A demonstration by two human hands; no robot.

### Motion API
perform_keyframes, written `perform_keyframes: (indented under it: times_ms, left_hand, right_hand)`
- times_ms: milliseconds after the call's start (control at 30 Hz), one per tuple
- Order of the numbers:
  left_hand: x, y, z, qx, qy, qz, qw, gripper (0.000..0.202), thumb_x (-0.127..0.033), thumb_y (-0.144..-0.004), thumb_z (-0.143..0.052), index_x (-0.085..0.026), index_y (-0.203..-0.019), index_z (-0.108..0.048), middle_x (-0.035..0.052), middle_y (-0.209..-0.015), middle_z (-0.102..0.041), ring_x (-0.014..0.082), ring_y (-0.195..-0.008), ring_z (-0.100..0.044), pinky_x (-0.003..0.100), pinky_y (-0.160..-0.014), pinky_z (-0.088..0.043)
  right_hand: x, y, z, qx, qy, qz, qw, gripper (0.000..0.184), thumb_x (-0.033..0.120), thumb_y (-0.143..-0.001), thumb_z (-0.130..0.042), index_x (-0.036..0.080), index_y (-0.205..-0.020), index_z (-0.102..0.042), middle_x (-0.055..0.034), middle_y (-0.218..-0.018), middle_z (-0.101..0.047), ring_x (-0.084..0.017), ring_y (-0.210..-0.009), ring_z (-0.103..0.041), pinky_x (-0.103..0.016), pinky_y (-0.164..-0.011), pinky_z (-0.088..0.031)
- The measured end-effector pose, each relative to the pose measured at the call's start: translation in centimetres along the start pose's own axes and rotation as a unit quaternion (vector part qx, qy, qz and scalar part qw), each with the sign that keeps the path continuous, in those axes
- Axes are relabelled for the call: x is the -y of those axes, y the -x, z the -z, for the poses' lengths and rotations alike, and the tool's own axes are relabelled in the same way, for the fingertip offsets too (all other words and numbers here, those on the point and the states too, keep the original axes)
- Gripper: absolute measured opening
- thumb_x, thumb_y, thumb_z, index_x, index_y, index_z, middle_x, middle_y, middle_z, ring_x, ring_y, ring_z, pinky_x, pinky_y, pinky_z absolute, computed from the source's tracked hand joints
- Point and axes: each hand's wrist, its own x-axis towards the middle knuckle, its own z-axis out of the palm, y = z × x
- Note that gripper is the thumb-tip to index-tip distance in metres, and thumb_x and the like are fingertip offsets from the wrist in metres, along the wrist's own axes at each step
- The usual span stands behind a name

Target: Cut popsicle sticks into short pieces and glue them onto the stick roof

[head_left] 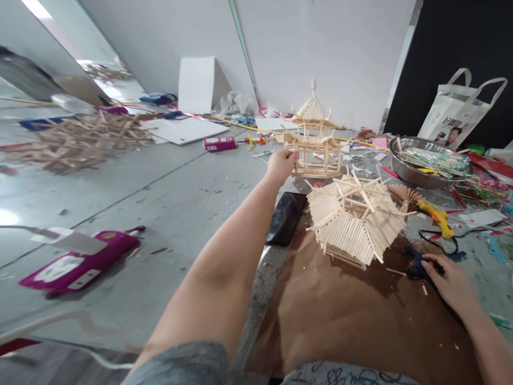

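Observation:
My left hand [281, 164] reaches forward, its fingers closed on the left side of a small stick pagoda [316, 140] with tiered roofs and a pointed top. Nearer to me stands a wooden-stick pavilion [356, 216], its wide roof open in the middle under a few crossing sticks. At the right my right hand [449, 279] is closed on a dark blue hand tool [419, 264] with a black end; its exact kind is unclear. A thin stick [396, 271] lies by that black end. Both models rest upright.
A black phone [286, 218] lies beside brown paper [316, 315]. Purple-pink glue-gun-like tools [86, 262] lie left, below a heap of wood strips [84, 140]. A metal bowl [430, 179], yellow-handled tool [438, 218] and white bag [457, 109] are at right.

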Motion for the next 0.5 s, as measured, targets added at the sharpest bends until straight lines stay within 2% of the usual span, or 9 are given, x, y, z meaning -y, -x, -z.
perform_keyframes:
  times_ms: [100,267,500]
  left_hand:
    - [0.8,0.5,-0.5,0.012,-0.051,-0.002,0.999,0.032,-0.036,-0.075,-0.044,-0.013,-0.075,-0.067,0.0036,-0.062,-0.058,0.015,-0.059,-0.049,0.025,-0.055,-0.032]
    - [2.4,1.0,-1.1,0.031,-0.069,0.004,0.997,0.033,-0.036,-0.074,-0.046,-0.013,-0.082,-0.069,0.0069,-0.07,-0.064,0.0177,-0.065,-0.053,0.026,-0.057,-0.034]
    - [3.2,1.2,-1.5,0.057,-0.082,0.012,0.995,0.024,-0.03,-0.068,-0.054,-0.016,-0.077,-0.07,0.0077,-0.073,-0.068,0.02,-0.07,-0.057,0.025,-0.06,-0.037]
  right_hand:
    - [0.2,0.0,0.1,-0.001,-0.001,0.0,1.0,0.034,0.049,-0.078,-0.044,0.022,-0.083,-0.066,-0.0058,-0.08,-0.07,-0.021,-0.069,-0.063,-0.034,-0.062,-0.048]
    - [0.4,0.0,0.2,-0.002,-0.004,-0.007,1.0,0.034,0.05,-0.077,-0.045,0.023,-0.082,-0.066,-0.0056,-0.081,-0.07,-0.022,-0.074,-0.064,-0.035,-0.067,-0.049]
    - [0.2,0.0,0.0,0.0,0.001,-0.008,1.0,0.034,0.049,-0.077,-0.046,0.022,-0.083,-0.066,-0.0061,-0.081,-0.069,-0.021,-0.071,-0.063,-0.034,-0.065,-0.049]
